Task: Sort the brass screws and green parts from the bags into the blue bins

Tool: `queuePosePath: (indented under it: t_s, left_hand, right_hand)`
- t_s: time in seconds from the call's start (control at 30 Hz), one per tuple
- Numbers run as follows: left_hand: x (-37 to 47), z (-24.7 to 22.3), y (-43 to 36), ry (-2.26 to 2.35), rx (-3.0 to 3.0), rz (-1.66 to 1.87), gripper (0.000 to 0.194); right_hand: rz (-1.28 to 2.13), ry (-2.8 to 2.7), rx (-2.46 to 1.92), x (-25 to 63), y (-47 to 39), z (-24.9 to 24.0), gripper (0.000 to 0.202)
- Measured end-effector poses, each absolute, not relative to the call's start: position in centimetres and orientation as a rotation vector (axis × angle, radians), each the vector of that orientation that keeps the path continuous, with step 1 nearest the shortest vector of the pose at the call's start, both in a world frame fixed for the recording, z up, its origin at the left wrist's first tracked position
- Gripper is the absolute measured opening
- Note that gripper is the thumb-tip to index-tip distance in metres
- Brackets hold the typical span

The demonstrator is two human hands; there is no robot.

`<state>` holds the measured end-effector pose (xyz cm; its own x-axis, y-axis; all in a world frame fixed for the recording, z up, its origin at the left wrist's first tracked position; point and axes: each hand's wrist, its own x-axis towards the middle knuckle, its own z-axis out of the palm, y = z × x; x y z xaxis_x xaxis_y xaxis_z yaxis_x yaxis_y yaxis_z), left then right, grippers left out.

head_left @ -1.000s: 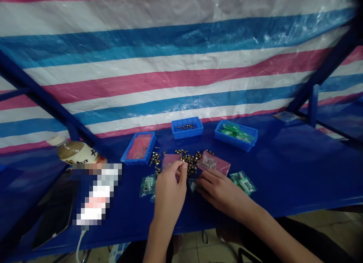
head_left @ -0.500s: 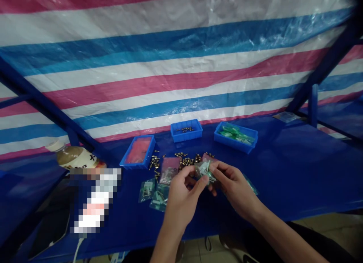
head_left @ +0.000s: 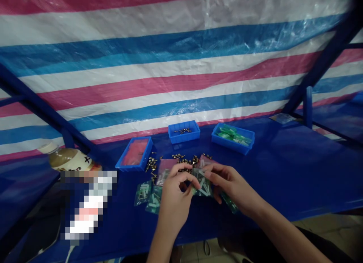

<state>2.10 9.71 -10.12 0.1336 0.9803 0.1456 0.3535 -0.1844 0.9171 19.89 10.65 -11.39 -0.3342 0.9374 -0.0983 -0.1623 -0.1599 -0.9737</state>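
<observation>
A small clear, greenish plastic bag (head_left: pixel 203 186) with pale strip-like pieces inside is between my hands. My left hand (head_left: pixel 176 193) pinches its left edge with curled fingers. On the other side, my right hand (head_left: pixel 233 184) holds the bag's upper right with thumb and fingers. A pink bag (head_left: pixel 163 175) with pale contents lies just beyond my left hand. Green bags (head_left: pixel 143 193) of similar pieces rest on the left, and another green bag (head_left: pixel 230 203) lies partly under my right hand. Loose brass-coloured screw-like parts (head_left: pixel 151 164) are scattered behind the bags.
Three blue trays stand at the back: one with pink bags (head_left: pixel 117 167), one with small metal parts (head_left: pixel 184 137), one with green bags (head_left: pixel 232 145). A bottle (head_left: pixel 68 159) and a blurred-out object with a cable (head_left: pixel 69 253) are at the left. Striped sheeting (head_left: pixel 170 81) hangs behind.
The bag has come down slightly and now lies flatter between my hands. My left fingers have shifted over its left edge. The whole view has moved a little.
</observation>
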Motion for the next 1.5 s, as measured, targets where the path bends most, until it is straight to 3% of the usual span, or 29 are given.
queuePosePath:
  t_s: [0.17, 0.3, 0.37, 0.5, 0.63, 0.83, 1.03, 1.27, 1.5]
  left_hand:
    - [2.0, -10.3, 10.0, 1.344, 1.725, 1.048, 0.031]
    - [2.1, -10.4, 9.8, 1.378, 1.656, 1.109, 0.024]
    - [2.1, -10.2, 9.7, 1.440, 1.593, 1.119, 0.022]
    - [2.1, -9.9, 9.6, 1.504, 1.525, 1.114, 0.025]
    - [2.3, -10.0, 9.6, 1.507, 1.533, 1.078, 0.027]
    - [2.8, -10.4, 9.6, 1.520, 1.549, 1.040, 0.028]
    - [3.0, -10.3, 9.7, 1.528, 1.603, 1.027, 0.026]
    - [2.7, -10.1, 9.7, 1.629, 1.730, 1.029, 0.026]
    - [1.6, -9.3, 9.8, 1.726, 1.722, 1.045, 0.025]
  right_hand:
    - [1.541, -1.455, -1.042, 20.3, 11.1, -12.0, 0.025]
    - [1.368, -1.417, -1.101, 21.7, 12.1, -11.7, 0.029]
    - [1.030, -1.367, -1.204, 23.5, 12.9, -11.2, 0.030]
    - [0.023, -1.295, -1.456, 28.8, 15.3, -10.4, 0.025]
    - [-0.348, -1.521, -1.619, 33.1, 17.6, -11.7, 0.025]
    - [-0.382, -1.767, -1.627, 34.9, 18.9, -14.1, 0.030]
    - [-0.440, -1.610, -1.631, 32.9, 17.1, -12.6, 0.033]
    - [-0.011, -2.152, -1.443, 26.3, 14.4, -12.3, 0.020]
    - [-0.084, -2.298, -1.471, 24.0, 14.9, -14.0, 0.026]
